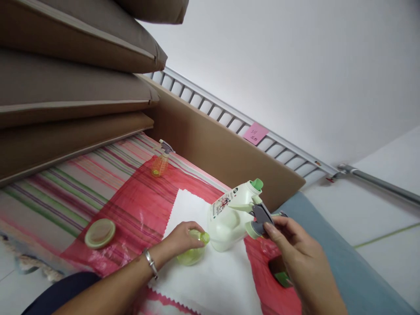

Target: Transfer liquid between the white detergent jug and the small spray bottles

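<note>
My left hand (183, 238) is closed around the neck of a small yellow-green bottle (191, 257), whose top is uncapped. That bottle is over a white cloth (226, 284) with a zigzag edge. In my right hand (295, 245) is a grey and pale green spray nozzle (262, 217), held apart from the bottle. Behind it is a large white jug (223, 225) with a printed label and a green spout. Parts of the jug are hidden by the nozzle.
Another spray bottle (160, 164) stands at the back of the red sheet (131, 197). A round lidded container (100, 233) lies at left. Stacked cushions (75, 83) rise at upper left. A brown board (203, 140) and white radiator (216, 113) line the back. A green-and-dark box (280, 273) is at right.
</note>
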The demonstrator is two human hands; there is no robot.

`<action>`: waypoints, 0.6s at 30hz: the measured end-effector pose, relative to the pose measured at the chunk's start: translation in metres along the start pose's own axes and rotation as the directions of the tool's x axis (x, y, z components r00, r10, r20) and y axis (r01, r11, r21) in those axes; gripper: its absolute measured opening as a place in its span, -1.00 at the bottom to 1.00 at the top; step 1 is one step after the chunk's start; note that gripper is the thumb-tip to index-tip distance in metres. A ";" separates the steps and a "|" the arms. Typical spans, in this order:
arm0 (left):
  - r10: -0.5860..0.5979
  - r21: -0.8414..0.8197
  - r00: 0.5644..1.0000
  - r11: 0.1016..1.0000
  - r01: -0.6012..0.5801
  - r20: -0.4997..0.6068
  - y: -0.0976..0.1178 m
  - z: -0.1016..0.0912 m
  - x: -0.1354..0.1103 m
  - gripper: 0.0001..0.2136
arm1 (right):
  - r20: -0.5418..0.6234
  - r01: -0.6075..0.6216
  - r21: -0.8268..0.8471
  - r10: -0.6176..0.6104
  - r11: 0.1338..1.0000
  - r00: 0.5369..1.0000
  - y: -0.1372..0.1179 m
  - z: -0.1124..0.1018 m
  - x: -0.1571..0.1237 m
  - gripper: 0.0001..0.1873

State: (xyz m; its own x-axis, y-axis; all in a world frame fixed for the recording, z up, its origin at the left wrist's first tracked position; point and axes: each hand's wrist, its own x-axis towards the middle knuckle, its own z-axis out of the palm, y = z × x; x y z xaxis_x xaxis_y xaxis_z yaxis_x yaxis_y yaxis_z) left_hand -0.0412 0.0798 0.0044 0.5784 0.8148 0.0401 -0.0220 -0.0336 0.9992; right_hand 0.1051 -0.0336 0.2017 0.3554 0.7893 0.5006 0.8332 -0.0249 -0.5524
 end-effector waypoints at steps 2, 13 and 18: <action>0.002 -0.004 1.000 1.000 -0.002 0.004 0.001 0.000 0.000 -0.73 | 0.080 -0.041 -0.025 0.043 0.999 0.996 0.001 0.008 0.002 -0.73; -0.005 -0.026 1.000 1.000 0.004 -0.027 0.005 0.001 -0.005 -0.71 | 0.261 -0.057 0.023 0.049 0.998 0.964 0.032 0.100 -0.033 -0.75; -0.003 -0.035 1.000 0.999 0.002 -0.020 0.003 0.001 -0.002 -0.71 | 0.252 -0.080 0.035 0.068 0.996 0.965 0.043 0.104 -0.039 -0.75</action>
State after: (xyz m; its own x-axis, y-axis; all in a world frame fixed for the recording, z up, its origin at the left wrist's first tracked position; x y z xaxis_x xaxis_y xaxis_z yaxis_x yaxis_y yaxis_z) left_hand -0.0419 0.0772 0.0077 0.5623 0.8261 0.0371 -0.0492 -0.0113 0.9987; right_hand 0.0829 -0.0017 0.0898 0.2936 0.9146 0.2778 0.7872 -0.0665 -0.6132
